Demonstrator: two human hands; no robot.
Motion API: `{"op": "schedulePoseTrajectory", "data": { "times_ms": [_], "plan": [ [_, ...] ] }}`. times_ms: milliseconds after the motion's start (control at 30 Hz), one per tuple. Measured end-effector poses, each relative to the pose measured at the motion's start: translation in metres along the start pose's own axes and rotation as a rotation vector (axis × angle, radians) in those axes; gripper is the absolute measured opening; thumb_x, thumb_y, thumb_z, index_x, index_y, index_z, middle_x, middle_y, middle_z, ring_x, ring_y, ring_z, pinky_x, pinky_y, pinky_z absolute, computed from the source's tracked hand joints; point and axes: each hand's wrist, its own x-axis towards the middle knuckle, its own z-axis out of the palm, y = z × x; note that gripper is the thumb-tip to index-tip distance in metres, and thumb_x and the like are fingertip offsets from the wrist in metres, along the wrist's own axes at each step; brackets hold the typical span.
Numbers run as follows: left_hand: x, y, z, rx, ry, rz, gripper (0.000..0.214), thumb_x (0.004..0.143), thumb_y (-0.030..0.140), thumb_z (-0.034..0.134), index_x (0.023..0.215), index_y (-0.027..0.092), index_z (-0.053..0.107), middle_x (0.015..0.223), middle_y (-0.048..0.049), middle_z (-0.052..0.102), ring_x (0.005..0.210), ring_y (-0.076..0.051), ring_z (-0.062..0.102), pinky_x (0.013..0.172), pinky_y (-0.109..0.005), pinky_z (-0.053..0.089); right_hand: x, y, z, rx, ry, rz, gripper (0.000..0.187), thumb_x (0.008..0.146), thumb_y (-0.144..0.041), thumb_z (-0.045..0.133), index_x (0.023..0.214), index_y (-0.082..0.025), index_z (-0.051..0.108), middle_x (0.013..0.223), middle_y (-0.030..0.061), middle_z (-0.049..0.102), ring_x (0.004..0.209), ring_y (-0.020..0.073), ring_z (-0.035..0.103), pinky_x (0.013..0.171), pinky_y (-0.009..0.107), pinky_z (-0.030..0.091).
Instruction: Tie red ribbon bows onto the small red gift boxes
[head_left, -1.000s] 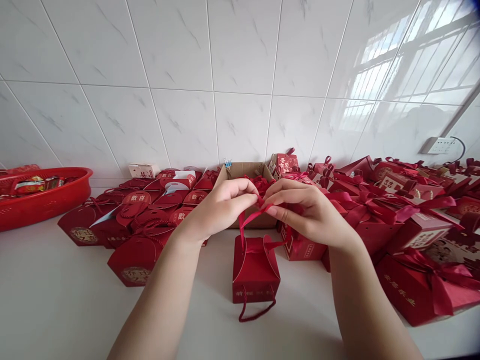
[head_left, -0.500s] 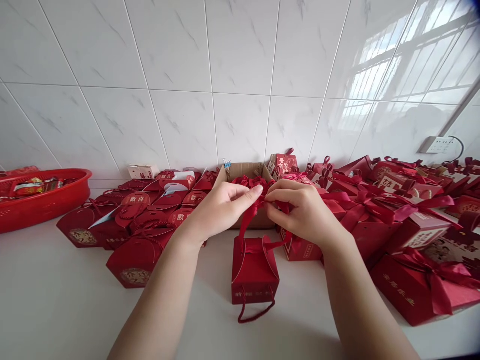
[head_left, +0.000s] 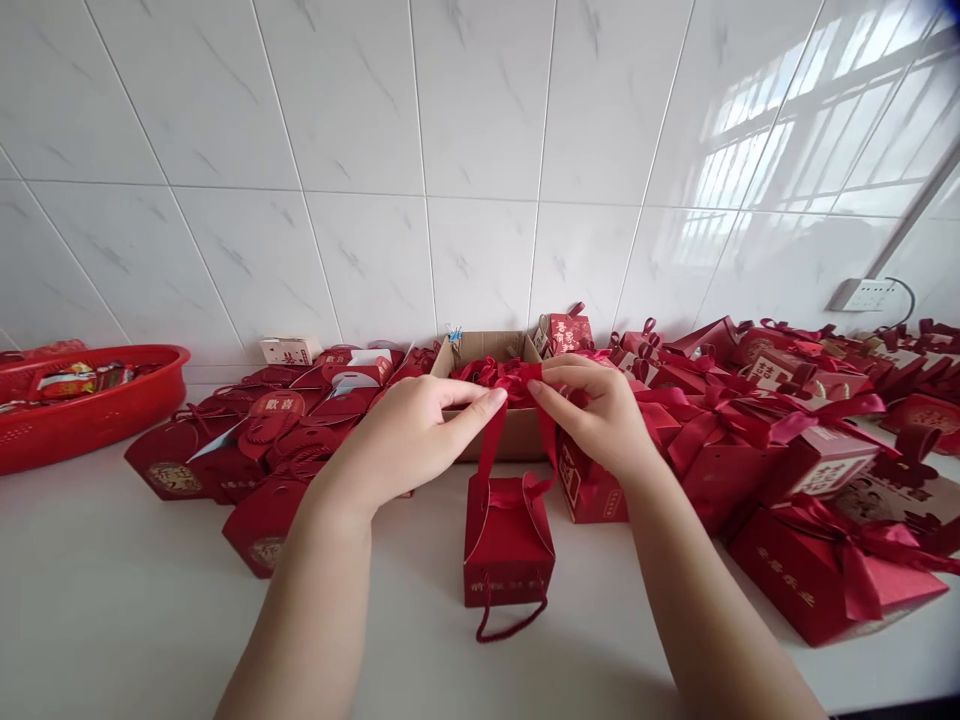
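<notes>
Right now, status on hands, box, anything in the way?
Left hand and right hand pinching ribbon. Box upright below, ribbon running up from its top. Carton behind, other boxes both sides; none seems to block the hands.

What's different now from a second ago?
The left hand and right hand have drawn slightly apart, and the red ribbon, crossed between them earlier, now spreads wider. Neither hand has visibly let go of it. The small red box beneath and the red basket stayed put.
</notes>
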Motion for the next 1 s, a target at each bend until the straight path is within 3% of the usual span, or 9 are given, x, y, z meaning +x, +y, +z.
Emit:
{"op": "schedulePoseTrajectory", "data": {
  "times_ms": [133, 233, 333, 433, 600, 767, 1000],
  "plan": [
    [-0.003, 0.002, -0.004, 0.132, 0.045, 0.017, 0.047, 0.087, 0.061, 0.037, 0.108, 0.031, 0.067, 0.046, 0.0047, 0.046, 0.039, -0.014, 0.043, 0.041, -0.025, 0.034, -0.006, 0.004, 0.006, 0.018, 0.139, 0.115, 0.016, 0.082, -0.025, 0.059, 0.072, -0.017, 0.068, 0.084, 0.0054, 0.069, 0.078, 0.0176, 0.062, 0.066, 0.028, 0.046],
    [-0.007, -0.001, -0.002, 0.246, 0.176, 0.146, 0.043, 0.088, 0.054, 0.043, 0.113, 0.028, 0.067, 0.081, 0.0001, 0.072, 0.074, -0.022, 0.066, 0.071, -0.031, 0.050, -0.018, 0.003, 0.010, -0.145, 0.286, 0.091, 0.013, 0.080, -0.026, 0.060, 0.075, -0.018, 0.070, 0.088, 0.0047, 0.069, 0.085, 0.0196, 0.062, 0.076, 0.033, 0.045],
    [-0.016, -0.008, 0.001, 0.272, 0.251, 0.222, 0.039, 0.087, 0.046, 0.048, 0.117, 0.027, 0.065, 0.119, 0.0001, 0.067, 0.111, -0.025, 0.059, 0.097, -0.036, 0.044, -0.032, 0.000, 0.013, -0.369, 0.364, 0.066, 0.013, 0.080, -0.027, 0.061, 0.074, -0.021, 0.072, 0.092, 0.0033, 0.069, 0.091, 0.0219, 0.060, 0.082, 0.039, 0.037],
    [-0.028, -0.018, 0.003, 0.247, 0.293, 0.193, 0.044, 0.085, 0.039, 0.051, 0.126, 0.024, 0.059, 0.131, -0.0011, 0.060, 0.118, -0.026, 0.055, 0.102, -0.037, 0.042, -0.044, -0.001, 0.013, -0.517, 0.421, 0.044, 0.012, 0.080, -0.028, 0.062, 0.075, -0.024, 0.072, 0.098, 0.0022, 0.069, 0.095, 0.0232, 0.057, 0.082, 0.040, 0.032],
    [-0.045, -0.034, 0.003, 0.261, 0.356, 0.199, 0.047, 0.083, 0.031, 0.047, 0.127, 0.020, 0.058, 0.134, -0.0039, 0.057, 0.119, -0.027, 0.055, 0.105, -0.040, 0.040, -0.061, -0.001, 0.007, -0.646, 0.511, 0.030, 0.012, 0.080, -0.030, 0.063, 0.075, -0.024, 0.072, 0.105, 0.0033, 0.067, 0.099, 0.0254, 0.054, 0.079, 0.039, 0.029],
    [-0.060, -0.052, 0.003, 0.395, 0.366, 0.186, 0.048, 0.082, 0.030, 0.042, 0.126, 0.017, 0.058, 0.133, -0.0069, 0.057, 0.123, -0.028, 0.052, 0.108, -0.047, 0.034, -0.079, 0.002, -0.005, -0.647, 0.485, -0.005, 0.012, 0.080, -0.027, 0.062, 0.074, -0.022, 0.071, 0.098, 0.0043, 0.068, 0.094, 0.0232, 0.056, 0.076, 0.036, 0.031],
    [-0.076, -0.066, 0.004, 0.491, 0.333, 0.057, 0.050, 0.082, 0.032, 0.039, 0.126, 0.018, 0.057, 0.135, -0.0086, 0.055, 0.124, -0.029, 0.051, 0.108, -0.053, 0.029, -0.108, 0.018, -0.013, -0.697, 0.507, 0.003, 0.011, 0.079, -0.026, 0.063, 0.075, -0.020, 0.071, 0.092, 0.0057, 0.063, 0.081, 0.0197, 0.053, 0.071, 0.034, 0.034]
  ]
}}
